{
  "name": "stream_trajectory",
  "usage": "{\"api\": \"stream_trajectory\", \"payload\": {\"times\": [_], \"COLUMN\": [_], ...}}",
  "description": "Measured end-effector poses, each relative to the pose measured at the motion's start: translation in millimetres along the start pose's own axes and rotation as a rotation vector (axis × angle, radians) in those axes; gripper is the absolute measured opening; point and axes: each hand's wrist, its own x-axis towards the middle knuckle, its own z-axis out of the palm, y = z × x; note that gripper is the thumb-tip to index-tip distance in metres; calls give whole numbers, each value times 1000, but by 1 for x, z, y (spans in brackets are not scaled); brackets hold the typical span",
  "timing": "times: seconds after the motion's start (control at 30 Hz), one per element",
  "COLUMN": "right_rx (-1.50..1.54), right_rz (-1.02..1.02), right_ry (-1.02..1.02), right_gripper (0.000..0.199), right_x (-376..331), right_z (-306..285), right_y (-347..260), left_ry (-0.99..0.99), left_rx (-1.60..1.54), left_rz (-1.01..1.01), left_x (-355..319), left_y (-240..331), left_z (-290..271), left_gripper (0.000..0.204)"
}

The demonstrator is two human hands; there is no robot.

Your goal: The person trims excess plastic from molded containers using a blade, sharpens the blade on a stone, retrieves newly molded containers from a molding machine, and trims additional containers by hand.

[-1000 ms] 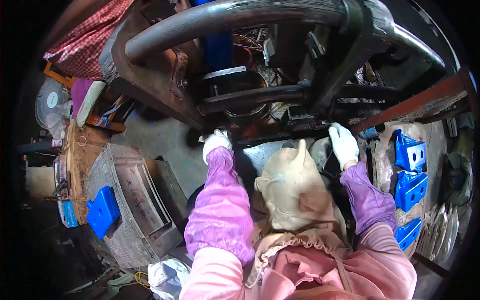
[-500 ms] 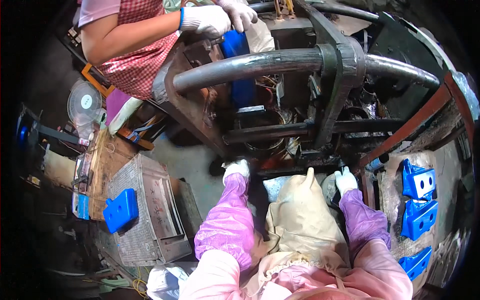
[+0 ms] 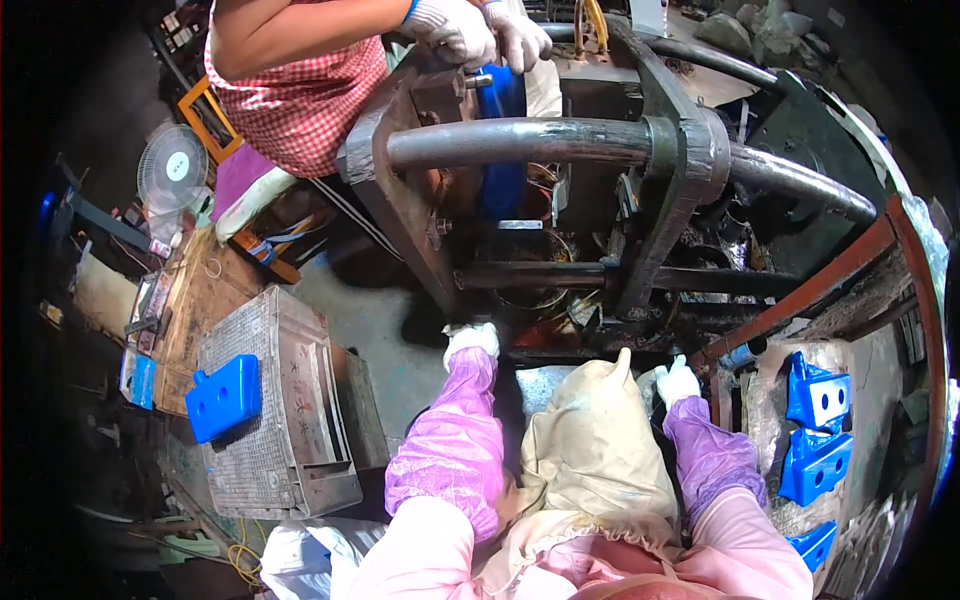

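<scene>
Both gloved hands, left hand (image 3: 471, 340) and right hand (image 3: 678, 381), against the machine frame (image 3: 560, 345).

Both arms come in from the lower edge and reach toward 12 o'clock, in purple sleeves over pink. The left hand (image 3: 471, 340), in a white glove, is at about 11 o'clock from the chest, fingers curled downward. The right hand (image 3: 679, 381), also in a white glove, is at about 1 o'clock, a little lower, fingers bent loosely.
</scene>
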Motion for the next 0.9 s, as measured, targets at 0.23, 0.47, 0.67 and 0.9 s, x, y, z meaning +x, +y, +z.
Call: {"api": "stream_trajectory", "payload": {"times": [0.23,0.47,0.67,0.9], "right_rx": [0,9,8,-17], "right_rz": [20,27,10,-14], "right_ry": [-31,-15,6,26], "right_gripper": [77,76,73,74], "right_x": [2,-1,-2,3], "right_z": [-1,-1,-2,3], "right_y": [0,-2,-1,4], "left_ry": [-46,-28,-9,-26], "left_rx": [-45,-49,-60,-65], "left_rz": [51,-1,-35,-23], "left_x": [-6,-3,-10,-10], "left_y": [1,2,6,7], "left_z": [-6,-4,-6,-8], "left_gripper": [68,69,71,65]}}
